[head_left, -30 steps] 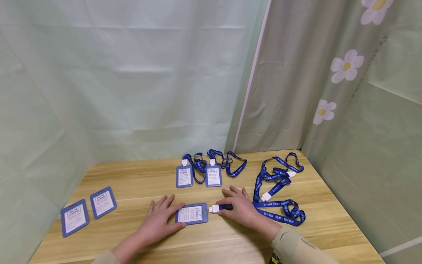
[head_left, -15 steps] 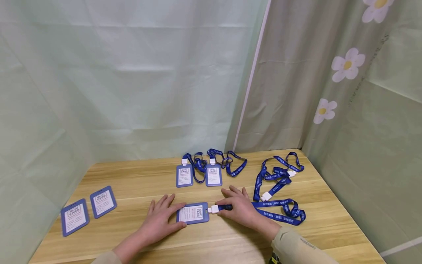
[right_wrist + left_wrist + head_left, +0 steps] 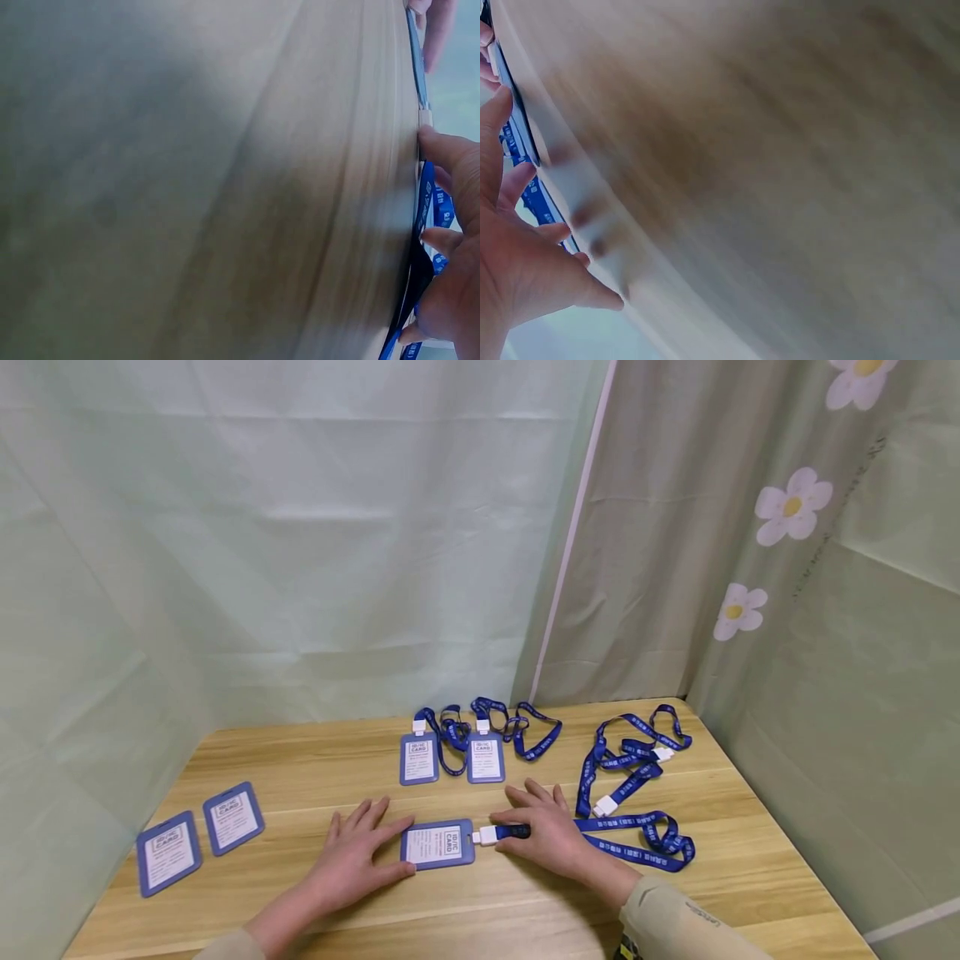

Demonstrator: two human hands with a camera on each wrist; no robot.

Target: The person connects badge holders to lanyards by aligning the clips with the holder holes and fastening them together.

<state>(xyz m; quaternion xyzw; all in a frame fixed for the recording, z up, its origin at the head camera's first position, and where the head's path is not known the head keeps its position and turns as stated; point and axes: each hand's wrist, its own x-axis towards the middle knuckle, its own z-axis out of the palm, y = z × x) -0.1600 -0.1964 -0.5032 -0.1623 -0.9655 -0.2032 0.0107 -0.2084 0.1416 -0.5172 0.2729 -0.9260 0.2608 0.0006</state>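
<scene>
A blue ID card holder (image 3: pixel 438 844) lies sideways on the wooden table in the head view. My left hand (image 3: pixel 354 860) is spread at its left end, with thumb and index fingertips by the two corners. My right hand (image 3: pixel 550 835) pinches the white clip (image 3: pixel 487 836) of a blue lanyard (image 3: pixel 637 839) between thumb and index finger. The clip's tip is at the holder's slotted end; whether it is hooked in is too small to tell. In the right wrist view, the right thumb (image 3: pixel 442 146) is at the clip. The left wrist view shows the left hand (image 3: pixel 525 262) low over the table.
Two card holders, one (image 3: pixel 419 758) beside another (image 3: pixel 486 757), lie at the back with lanyards attached. Loose lanyards (image 3: pixel 630 756) with white clips lie at the right. Two bare holders, one (image 3: pixel 168 853) near another (image 3: pixel 234 817), lie at the left. Curtains (image 3: pixel 360 543) surround the table (image 3: pixel 315 777).
My left hand has drawn slightly leftward, so its fingertips cover less of the card holder. The holder had shifted a little rightward, closing the gap to the clip. My right hand has stayed nearly still.
</scene>
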